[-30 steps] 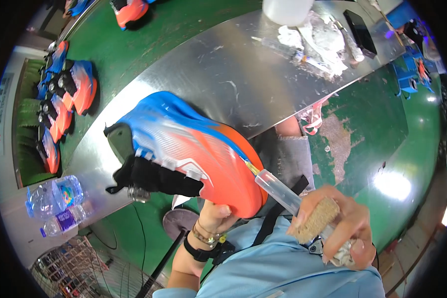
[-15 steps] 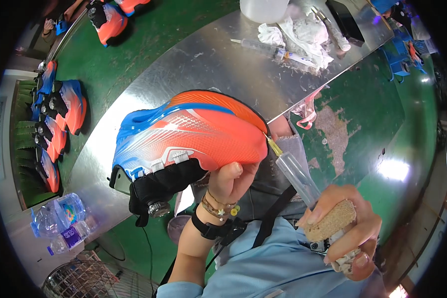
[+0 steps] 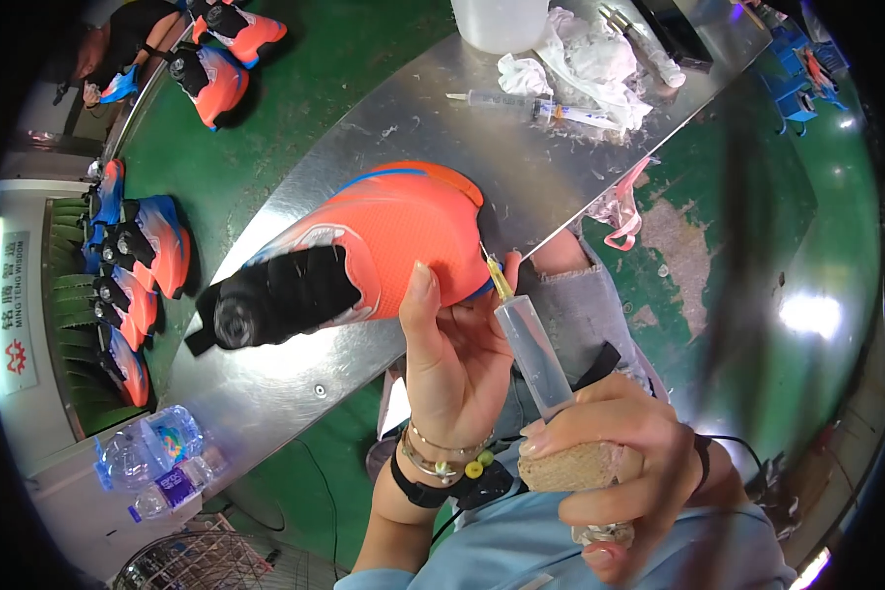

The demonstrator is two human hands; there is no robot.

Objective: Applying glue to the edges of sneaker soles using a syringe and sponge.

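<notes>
My left hand grips an orange and blue sports shoe with a black collar, held above the metal table, its toe toward me. My right hand holds a clear syringe together with a tan, cork-like block. The syringe's yellow-hubbed needle tip touches the shoe's edge close to my left thumb.
On the far part of the table lie a second syringe, crumpled white cloths and a white tub. More orange shoes sit on a green belt and a rack at left. Plastic water bottles stand at lower left.
The left hand has turned the shoe so its orange side and toe face me, and brought it lower. The syringe tip has moved up against the shoe's edge.
</notes>
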